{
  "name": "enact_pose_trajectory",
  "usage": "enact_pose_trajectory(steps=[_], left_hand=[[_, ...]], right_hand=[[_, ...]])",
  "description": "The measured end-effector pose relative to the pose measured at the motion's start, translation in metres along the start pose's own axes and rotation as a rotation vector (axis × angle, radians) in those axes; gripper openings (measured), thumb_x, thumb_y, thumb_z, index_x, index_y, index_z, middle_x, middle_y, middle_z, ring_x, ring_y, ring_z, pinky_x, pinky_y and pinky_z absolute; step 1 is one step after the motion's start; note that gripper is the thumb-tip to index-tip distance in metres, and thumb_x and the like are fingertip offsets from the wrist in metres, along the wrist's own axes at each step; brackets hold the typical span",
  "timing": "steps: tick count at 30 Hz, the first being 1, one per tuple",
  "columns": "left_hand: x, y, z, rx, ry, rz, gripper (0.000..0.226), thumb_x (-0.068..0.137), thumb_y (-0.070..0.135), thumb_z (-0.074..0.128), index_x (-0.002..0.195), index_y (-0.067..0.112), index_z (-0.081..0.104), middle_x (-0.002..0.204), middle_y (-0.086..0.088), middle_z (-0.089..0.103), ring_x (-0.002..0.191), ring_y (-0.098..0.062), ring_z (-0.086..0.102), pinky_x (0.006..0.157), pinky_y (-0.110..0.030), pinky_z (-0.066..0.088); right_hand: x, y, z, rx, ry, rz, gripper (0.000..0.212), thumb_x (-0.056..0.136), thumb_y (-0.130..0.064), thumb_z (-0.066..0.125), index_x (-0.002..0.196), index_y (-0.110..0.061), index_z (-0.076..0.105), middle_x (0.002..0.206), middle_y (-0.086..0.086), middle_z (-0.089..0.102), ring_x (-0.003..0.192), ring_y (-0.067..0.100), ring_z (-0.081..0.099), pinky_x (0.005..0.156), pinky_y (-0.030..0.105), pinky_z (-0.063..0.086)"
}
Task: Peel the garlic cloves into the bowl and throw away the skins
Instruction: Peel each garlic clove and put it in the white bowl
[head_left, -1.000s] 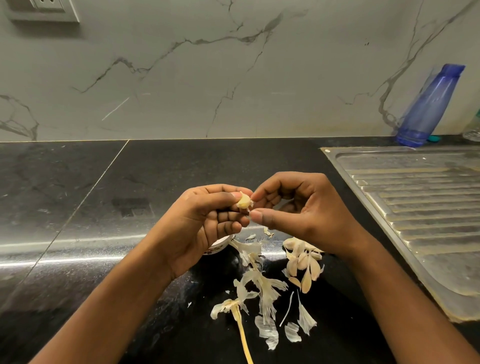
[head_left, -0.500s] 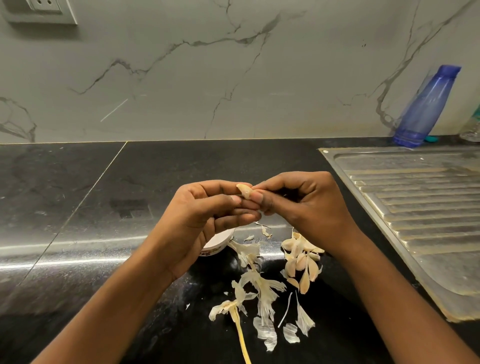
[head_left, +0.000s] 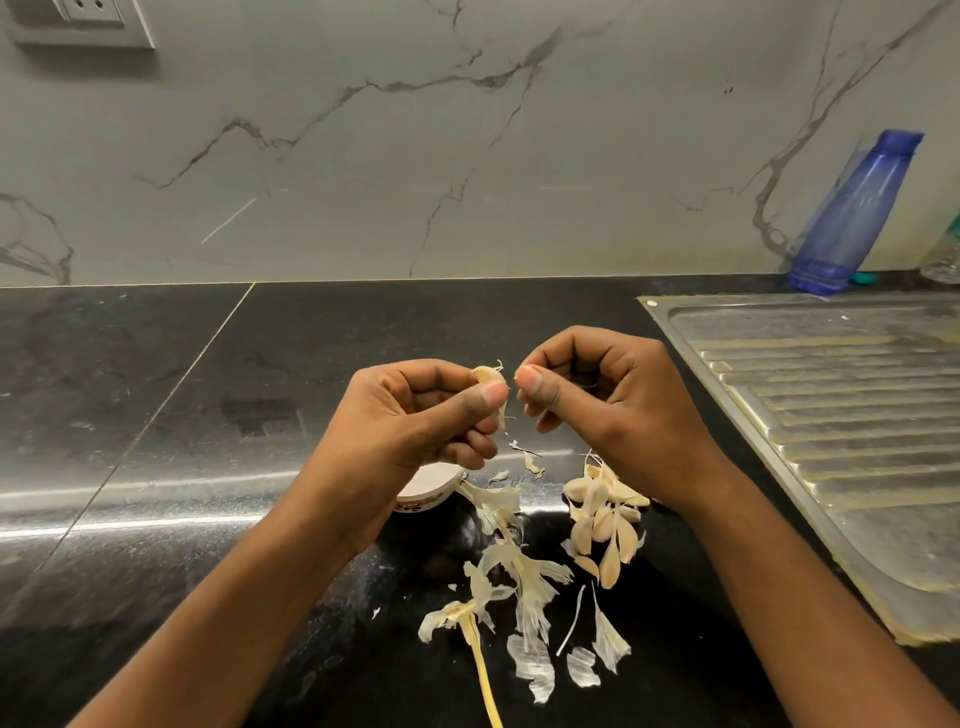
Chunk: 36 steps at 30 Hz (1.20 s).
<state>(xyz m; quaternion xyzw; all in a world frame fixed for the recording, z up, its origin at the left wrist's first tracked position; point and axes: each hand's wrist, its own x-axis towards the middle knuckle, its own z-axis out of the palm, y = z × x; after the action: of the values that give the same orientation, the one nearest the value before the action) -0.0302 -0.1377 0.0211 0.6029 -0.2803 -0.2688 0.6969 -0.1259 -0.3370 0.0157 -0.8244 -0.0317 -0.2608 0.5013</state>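
The left hand (head_left: 415, 415) pinches a garlic clove (head_left: 487, 375) between thumb and curled fingers. The right hand (head_left: 597, 405) is curled just beside it, thumb against forefinger; whether it nips skin, I can't tell. The bowl (head_left: 431, 486) sits under the left hand.

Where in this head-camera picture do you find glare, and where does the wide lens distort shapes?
Head view: a bright glare streak crosses the glossy black stone counter at left; head view: the tall blue plastic bottle leans inward and the ribbed steel drainboard splays outward, both looking like wide-angle distortion near the right edge.
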Motion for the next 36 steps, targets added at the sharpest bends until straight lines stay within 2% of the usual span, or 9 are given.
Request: enact_pose_trajectory(steps=[6,10,17,21,23,27,32,36], left_hand=[[0.0,-0.005,0.002,0.147,0.03,0.117,0.028,0.079,0.015,0.081,0.102,0.0,0.078,0.086,-0.017,0.08,0.077,-0.034,0.079,0.072,-0.034,0.066],[0.0,-0.007,0.001,0.163,0.024,0.136,0.028,0.079,0.01,0.08,0.105,0.002,0.079,0.09,-0.014,0.081,0.081,-0.032,0.08,0.073,-0.032,0.066],[0.001,-0.014,0.001,0.409,0.057,0.295,0.023,0.088,0.007,0.079,0.109,0.016,0.08,0.089,0.001,0.082,0.076,-0.023,0.079,0.072,-0.035,0.066],[0.0,-0.017,0.001,0.607,0.102,0.396,0.017,0.091,0.012,0.08,0.107,0.017,0.083,0.082,0.01,0.078,0.074,-0.017,0.075,0.064,-0.027,0.06],[0.001,-0.018,0.002,0.658,0.112,0.416,0.016,0.091,0.014,0.081,0.106,0.019,0.083,0.081,0.01,0.077,0.074,-0.018,0.073,0.063,-0.034,0.06],[0.003,-0.02,0.0,0.689,0.109,0.448,0.016,0.092,0.013,0.08,0.106,0.019,0.084,0.08,0.007,0.076,0.073,-0.022,0.072,0.062,-0.042,0.059],[0.003,-0.024,0.002,0.659,0.089,0.442,0.017,0.093,0.012,0.08,0.108,0.019,0.083,0.081,0.006,0.077,0.073,-0.021,0.075,0.063,-0.041,0.062],[0.003,-0.024,0.003,0.565,0.074,0.406,0.018,0.092,0.006,0.079,0.107,0.015,0.082,0.084,0.003,0.08,0.076,-0.023,0.077,0.068,-0.041,0.065]], right_hand=[[-0.002,-0.002,-0.003,0.069,-0.04,0.003,0.016,0.093,-0.016,0.076,0.103,-0.005,0.08,0.09,0.005,0.081,0.08,0.026,0.079,0.07,0.035,0.066],[-0.001,-0.001,-0.001,0.036,-0.047,0.014,0.022,0.09,-0.025,0.078,0.104,-0.008,0.082,0.09,0.003,0.081,0.081,0.024,0.08,0.071,0.033,0.066],[-0.002,0.005,-0.001,-0.159,-0.042,-0.019,0.012,0.094,-0.019,0.08,0.105,-0.015,0.083,0.088,-0.006,0.08,0.08,0.019,0.078,0.069,0.039,0.067],[-0.002,0.006,-0.001,-0.227,-0.058,-0.043,0.01,0.094,-0.019,0.079,0.103,-0.017,0.084,0.085,-0.01,0.079,0.077,0.014,0.077,0.068,0.033,0.066],[-0.002,0.006,-0.003,-0.286,-0.082,-0.07,0.011,0.095,-0.02,0.078,0.103,-0.018,0.084,0.084,-0.012,0.079,0.076,0.011,0.076,0.067,0.026,0.064],[-0.002,0.006,-0.005,-0.34,-0.119,-0.123,0.013,0.097,-0.022,0.076,0.106,-0.017,0.084,0.087,-0.011,0.079,0.076,0.009,0.075,0.066,0.021,0.062],[-0.001,0.005,-0.002,-0.337,-0.087,-0.162,0.016,0.096,-0.028,0.073,0.101,-0.016,0.084,0.082,-0.008,0.078,0.071,0.012,0.074,0.06,0.03,0.062],[-0.001,0.003,0.001,-0.328,-0.03,-0.186,0.013,0.094,-0.023,0.074,0.096,-0.014,0.084,0.078,-0.007,0.077,0.067,0.014,0.072,0.057,0.03,0.06]])
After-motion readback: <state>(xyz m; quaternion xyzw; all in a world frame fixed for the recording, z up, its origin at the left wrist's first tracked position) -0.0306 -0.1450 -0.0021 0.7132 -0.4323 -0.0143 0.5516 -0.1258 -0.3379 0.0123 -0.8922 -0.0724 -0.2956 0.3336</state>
